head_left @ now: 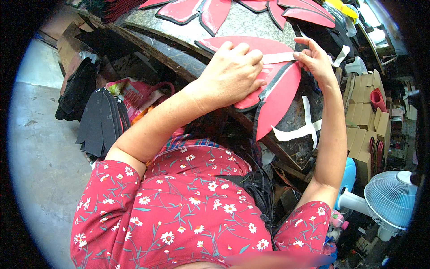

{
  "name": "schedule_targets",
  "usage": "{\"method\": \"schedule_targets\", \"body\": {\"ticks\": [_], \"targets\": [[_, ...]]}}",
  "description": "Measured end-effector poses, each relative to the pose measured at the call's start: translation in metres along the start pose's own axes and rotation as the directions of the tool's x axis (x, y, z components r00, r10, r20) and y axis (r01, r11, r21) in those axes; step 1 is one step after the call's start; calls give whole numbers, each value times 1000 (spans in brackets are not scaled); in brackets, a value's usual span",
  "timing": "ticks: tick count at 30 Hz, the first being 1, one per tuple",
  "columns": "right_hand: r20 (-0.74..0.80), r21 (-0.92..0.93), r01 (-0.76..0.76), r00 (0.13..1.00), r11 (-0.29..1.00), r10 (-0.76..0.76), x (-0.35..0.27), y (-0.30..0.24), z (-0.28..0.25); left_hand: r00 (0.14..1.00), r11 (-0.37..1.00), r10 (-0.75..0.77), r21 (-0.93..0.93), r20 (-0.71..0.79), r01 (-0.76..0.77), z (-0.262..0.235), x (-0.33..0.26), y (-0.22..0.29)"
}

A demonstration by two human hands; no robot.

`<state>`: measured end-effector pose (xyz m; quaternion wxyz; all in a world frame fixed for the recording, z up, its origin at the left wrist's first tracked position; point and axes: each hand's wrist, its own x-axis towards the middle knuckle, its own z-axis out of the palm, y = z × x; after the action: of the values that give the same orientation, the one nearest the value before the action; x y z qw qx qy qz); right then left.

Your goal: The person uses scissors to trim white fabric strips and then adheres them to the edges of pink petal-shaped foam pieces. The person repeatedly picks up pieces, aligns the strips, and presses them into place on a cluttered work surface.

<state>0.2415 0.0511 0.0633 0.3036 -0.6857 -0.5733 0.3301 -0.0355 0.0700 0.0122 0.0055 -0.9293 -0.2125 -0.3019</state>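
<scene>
On the worktable lies a pink-red, petal-shaped sheet piece (277, 112) with black edging, beside another such piece. My left hand (233, 74) rests over them, its fingers curled down at one end of a white strip (278, 58); its fingertips are partly hidden. The strip stretches across the upper piece to my right hand (314, 60), which pinches the other end between thumb and forefinger. Loose white strips (298, 131) lie crossed on the dark tabletop near my right forearm.
More pink-red, black-edged pieces (215, 15) lie on a speckled board (152, 20) at the far side. Black petal-shaped sheets (101, 123) are stacked at left. On the right stand cardboard boxes (360, 107) and a blue and white fan (389, 201).
</scene>
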Motion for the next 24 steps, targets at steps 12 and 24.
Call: {"method": "schedule_targets", "body": {"ticks": [12, 24], "targets": [[-227, -558, 59, 948, 828, -221, 10, 10, -4, 1000, 1000, -13, 9, -21, 14, 3, 3, 1], [160, -537, 503, 849, 677, -504, -69, -16, 54, 999, 1000, -14, 18, -37, 15, 4, 2, 1]]}}
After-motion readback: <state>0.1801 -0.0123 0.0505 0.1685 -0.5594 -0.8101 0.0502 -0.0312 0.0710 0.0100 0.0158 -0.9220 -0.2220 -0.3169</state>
